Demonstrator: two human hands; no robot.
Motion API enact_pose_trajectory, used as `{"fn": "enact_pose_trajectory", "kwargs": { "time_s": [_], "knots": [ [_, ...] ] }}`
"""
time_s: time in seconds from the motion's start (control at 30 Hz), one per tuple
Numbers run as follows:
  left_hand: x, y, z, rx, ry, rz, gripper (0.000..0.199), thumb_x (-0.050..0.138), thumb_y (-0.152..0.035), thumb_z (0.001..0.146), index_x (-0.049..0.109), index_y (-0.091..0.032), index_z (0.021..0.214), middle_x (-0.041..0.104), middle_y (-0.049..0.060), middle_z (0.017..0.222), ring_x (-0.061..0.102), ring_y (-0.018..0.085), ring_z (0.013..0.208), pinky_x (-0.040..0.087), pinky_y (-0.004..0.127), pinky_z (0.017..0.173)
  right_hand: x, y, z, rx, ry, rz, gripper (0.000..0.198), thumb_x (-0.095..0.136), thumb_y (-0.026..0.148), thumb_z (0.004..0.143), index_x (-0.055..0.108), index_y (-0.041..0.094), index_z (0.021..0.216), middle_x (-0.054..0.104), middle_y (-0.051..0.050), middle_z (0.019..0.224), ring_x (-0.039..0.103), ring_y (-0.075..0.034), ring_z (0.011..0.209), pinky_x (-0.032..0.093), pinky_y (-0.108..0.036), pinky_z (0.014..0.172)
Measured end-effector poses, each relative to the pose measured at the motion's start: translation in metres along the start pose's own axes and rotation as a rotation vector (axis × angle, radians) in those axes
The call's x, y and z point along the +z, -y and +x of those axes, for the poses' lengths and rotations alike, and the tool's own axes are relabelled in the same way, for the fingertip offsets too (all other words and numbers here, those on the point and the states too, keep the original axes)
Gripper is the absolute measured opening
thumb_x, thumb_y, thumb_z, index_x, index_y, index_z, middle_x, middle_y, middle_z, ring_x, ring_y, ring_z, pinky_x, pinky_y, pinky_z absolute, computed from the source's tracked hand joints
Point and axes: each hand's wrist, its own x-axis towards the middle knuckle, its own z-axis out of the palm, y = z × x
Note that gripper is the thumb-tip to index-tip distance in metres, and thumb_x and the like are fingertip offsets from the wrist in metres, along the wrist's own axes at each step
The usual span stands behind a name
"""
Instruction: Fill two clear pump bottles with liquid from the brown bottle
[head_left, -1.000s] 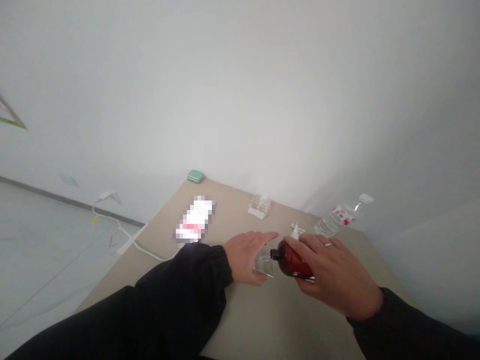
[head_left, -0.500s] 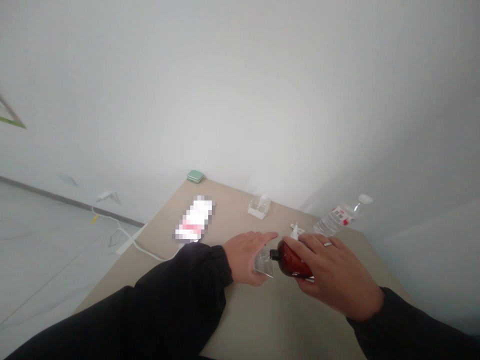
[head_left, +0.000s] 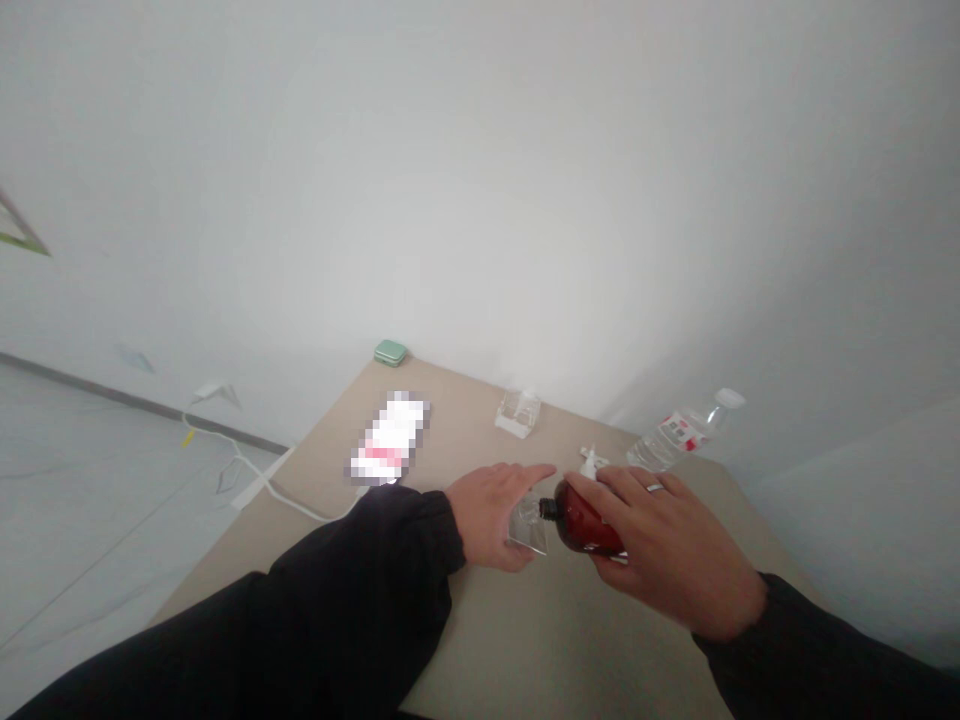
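Between the thumb and fingers of my left hand [head_left: 493, 515] is a small clear container [head_left: 529, 530], partly hidden by the hand. My right hand [head_left: 664, 545] is wrapped round a dark red-brown bottle [head_left: 586, 520], tipped on its side with its uncapped black-looking neck pointing left. The bottle's mouth is right at the opening of the clear container. Whether liquid is flowing cannot be made out. Just behind the bottle lies a white plastic piece [head_left: 591, 460], perhaps a pump or spray top, partly covered by my right hand.
On the beige table [head_left: 585, 640] are a phone with a blurred screen [head_left: 394, 438], a white cable [head_left: 300, 512], a green case [head_left: 390, 352] at the far corner and a square clear container [head_left: 517, 413]. A clear water bottle [head_left: 671, 438] stands near the wall at right.
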Motion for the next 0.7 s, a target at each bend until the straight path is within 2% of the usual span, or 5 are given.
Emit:
{"fn": "enact_pose_trajectory", "kwargs": {
  "time_s": [0.7],
  "knots": [
    [0.0011, 0.0007, 0.0005, 0.005, -0.009, 0.017, 0.095, 0.073, -0.037, 0.060, 0.028, -0.016, 0.141, 0.056, 0.014, 0.125, 0.058, 0.031, 0.105, 0.044, 0.045, 0.096, -0.0059, 0.0031, 0.0032, 0.008, 0.048, -0.019, 0.061, 0.068, 0.032, 0.068, 0.054, 0.024, 0.126, 0.064, -0.009, 0.110, 0.057, -0.030, 0.099, 0.036, -0.039, 0.083]
  ]
}}
